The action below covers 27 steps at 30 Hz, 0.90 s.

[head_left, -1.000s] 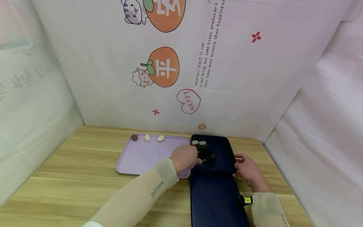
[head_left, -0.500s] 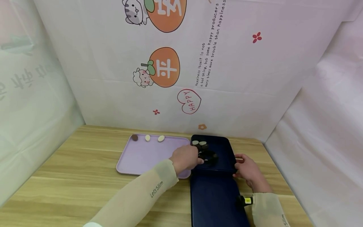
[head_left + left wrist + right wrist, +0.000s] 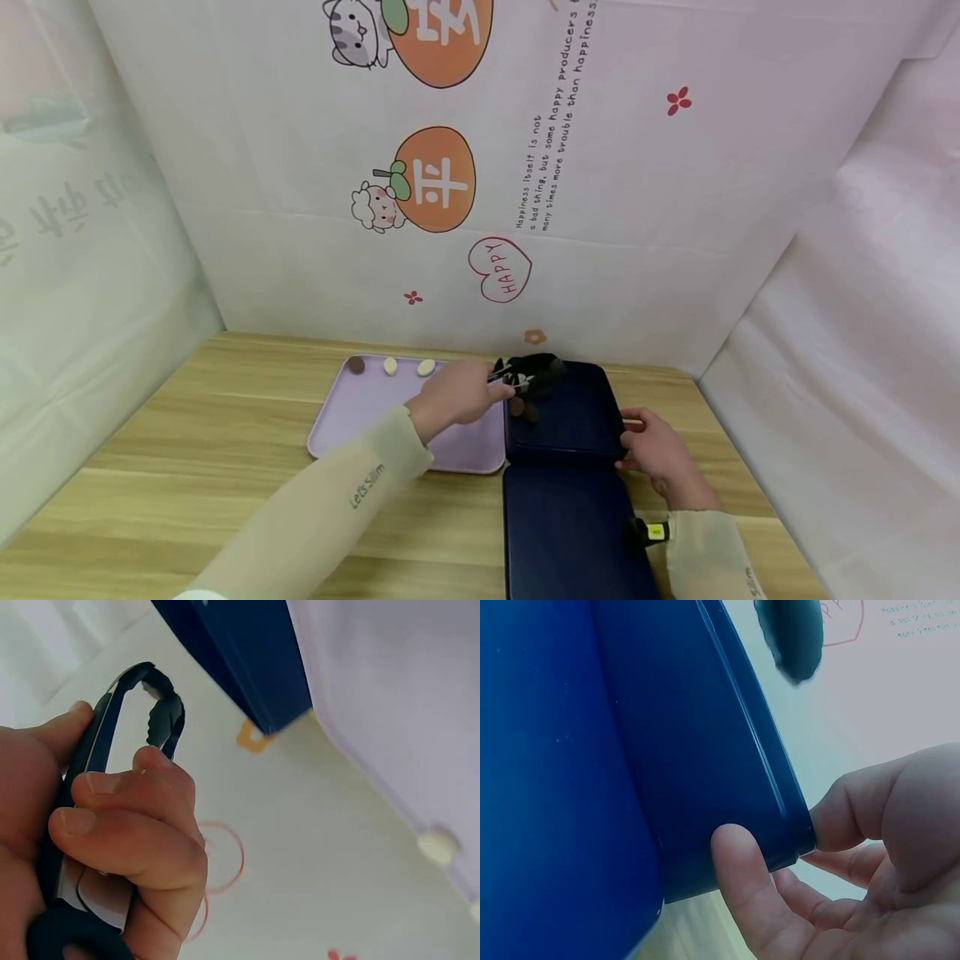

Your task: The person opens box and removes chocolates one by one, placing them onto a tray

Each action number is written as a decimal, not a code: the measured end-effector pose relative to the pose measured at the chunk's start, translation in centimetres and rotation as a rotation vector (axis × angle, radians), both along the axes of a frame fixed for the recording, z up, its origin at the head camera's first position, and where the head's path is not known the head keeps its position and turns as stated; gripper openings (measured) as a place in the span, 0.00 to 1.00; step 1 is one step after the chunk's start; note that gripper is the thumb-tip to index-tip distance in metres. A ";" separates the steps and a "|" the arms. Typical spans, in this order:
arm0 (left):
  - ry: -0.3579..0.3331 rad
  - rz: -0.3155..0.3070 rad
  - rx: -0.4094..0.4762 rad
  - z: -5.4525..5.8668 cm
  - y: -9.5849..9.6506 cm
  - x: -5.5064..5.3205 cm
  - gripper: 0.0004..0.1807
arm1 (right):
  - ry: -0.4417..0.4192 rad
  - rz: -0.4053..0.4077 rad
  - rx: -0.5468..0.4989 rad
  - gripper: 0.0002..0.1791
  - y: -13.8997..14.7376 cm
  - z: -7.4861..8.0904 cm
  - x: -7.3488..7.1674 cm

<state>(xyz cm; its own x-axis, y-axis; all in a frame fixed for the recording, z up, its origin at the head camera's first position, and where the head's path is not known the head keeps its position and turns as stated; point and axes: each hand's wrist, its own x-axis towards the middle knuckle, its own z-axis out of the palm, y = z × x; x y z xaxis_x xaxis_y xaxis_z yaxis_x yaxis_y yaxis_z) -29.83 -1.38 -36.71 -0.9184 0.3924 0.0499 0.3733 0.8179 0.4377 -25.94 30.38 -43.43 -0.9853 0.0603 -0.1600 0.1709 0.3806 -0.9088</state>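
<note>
In the head view my left hand (image 3: 459, 393) grips black tongs (image 3: 534, 365), which reach over the back left of a dark blue box (image 3: 581, 417). White oval pieces (image 3: 522, 380) show partly behind the tongs. Brown pieces (image 3: 517, 407) lie inside the box's left side. In the left wrist view, fingers are curled round the tongs (image 3: 90, 742), whose scalloped tips stand apart; whether they hold a piece I cannot tell. My right hand (image 3: 660, 450) holds the box's right side near its front corner. The right wrist view shows its fingers (image 3: 739, 862) against the blue wall.
Left of the box lies a lilac tray (image 3: 352, 425) with a brown piece (image 3: 356, 364) and two white pieces (image 3: 426, 367) along its far edge. The open blue lid (image 3: 570, 525) lies in front of the box. A printed white cloth (image 3: 600, 283) rises behind the table.
My left hand has moved left and away from me, carrying the tongs to the back left of the box. Brown pieces beneath are now uncovered. My right hand stays put.
</note>
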 end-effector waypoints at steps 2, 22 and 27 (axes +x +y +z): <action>0.032 0.009 -0.026 0.5 -1.0 0.0 0.34 | 0.002 -0.007 -0.001 0.29 -0.1 -0.1 0.0; 0.039 0.173 -0.212 -1.7 -9.2 -1.8 0.22 | 0.005 -0.006 -0.002 0.29 0.1 -0.4 -0.2; 0.035 0.187 -0.246 -2.9 -9.5 -2.1 0.23 | 0.003 -0.003 0.000 0.29 0.1 -0.3 -0.2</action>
